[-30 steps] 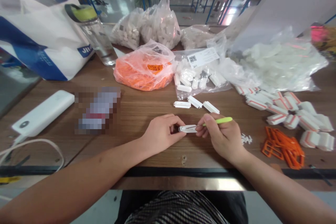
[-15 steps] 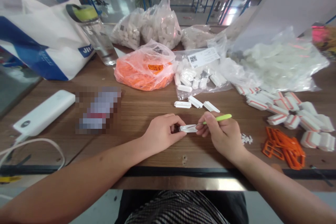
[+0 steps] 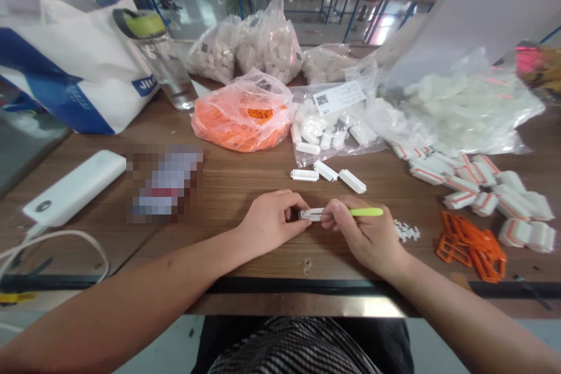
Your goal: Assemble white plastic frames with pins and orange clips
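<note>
Where the hands were: the left hand [image 3: 272, 221] and the right hand [image 3: 363, 235] met at 6 o'clock in the view, over the near part of the wooden surface [image 3: 219, 260].
Left grip: clenched, its curled fingers pinching the left end of a white plastic strip [image 3: 312, 214].
Right grip: clenched on a lime-green-handled pick [image 3: 366, 211], with the fingertips at the strip's right end and hiding the pick's tip.
Held strip: level between both hands, over the surface; whether it touched the surface could not be told.
Parts at 12 o'clock from the strip: three loose white plastic clips [image 3: 325, 171] lay near, and beyond them sat a clear bag [image 3: 337, 123] of white parts with a QR label.
Parts at 3 o'clock: small white pieces [image 3: 407, 231] lay just past the right hand, then orange plastic frames [image 3: 468, 248].
Parts at 2 o'clock: white pieces with orange edging [image 3: 482, 187] lay in a loose heap.
Items at 10 o'clock: an orange-filled plastic bag [image 3: 241, 120], a water bottle [image 3: 164, 73] and a blue-and-white tote bag [image 3: 65, 64] stood there.
Items at 9 o'clock: a white power bank [image 3: 74, 187] lay beside a blurred object [image 3: 164, 184].
</note>
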A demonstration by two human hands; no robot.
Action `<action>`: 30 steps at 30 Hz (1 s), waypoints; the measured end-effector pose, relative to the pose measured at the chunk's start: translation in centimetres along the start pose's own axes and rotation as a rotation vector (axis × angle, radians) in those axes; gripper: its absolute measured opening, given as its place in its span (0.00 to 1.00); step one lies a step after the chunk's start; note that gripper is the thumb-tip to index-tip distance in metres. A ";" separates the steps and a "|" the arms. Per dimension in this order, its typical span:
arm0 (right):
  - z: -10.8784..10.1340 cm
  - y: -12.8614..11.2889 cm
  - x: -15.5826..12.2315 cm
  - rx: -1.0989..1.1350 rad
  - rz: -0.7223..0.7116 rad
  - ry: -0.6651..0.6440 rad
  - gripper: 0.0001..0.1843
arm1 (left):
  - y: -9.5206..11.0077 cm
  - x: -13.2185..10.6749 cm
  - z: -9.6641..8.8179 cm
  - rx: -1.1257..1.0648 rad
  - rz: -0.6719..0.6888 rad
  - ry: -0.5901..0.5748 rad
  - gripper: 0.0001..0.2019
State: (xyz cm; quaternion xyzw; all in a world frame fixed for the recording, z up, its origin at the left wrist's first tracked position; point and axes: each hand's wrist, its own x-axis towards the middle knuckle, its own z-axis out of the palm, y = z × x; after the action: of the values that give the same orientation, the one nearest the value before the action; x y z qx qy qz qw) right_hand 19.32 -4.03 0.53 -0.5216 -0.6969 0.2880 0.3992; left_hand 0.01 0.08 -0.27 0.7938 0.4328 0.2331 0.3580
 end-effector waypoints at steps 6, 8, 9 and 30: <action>-0.7 0.3 0.6 0.231 0.113 0.040 0.21 | 0.1 -0.1 -0.4 -0.012 0.003 -0.029 0.05; -0.6 0.4 0.7 0.245 0.127 0.020 0.21 | 0.1 -0.1 -0.5 -0.008 0.008 -0.026 0.05; -0.5 0.4 0.8 0.247 0.132 0.002 0.21 | 0.1 -0.1 -0.5 -0.007 0.013 -0.022 0.05; 0.0 0.3 0.7 0.093 0.035 -0.036 0.19 | 0.0 -0.1 -0.3 0.001 0.032 -0.012 0.06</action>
State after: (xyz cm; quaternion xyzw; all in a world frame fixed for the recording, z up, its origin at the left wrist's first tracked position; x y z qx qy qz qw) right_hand 19.37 -3.28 0.42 -0.5094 -0.6806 0.3362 0.4053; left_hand -0.22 0.11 -0.09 0.8023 0.4180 0.2338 0.3562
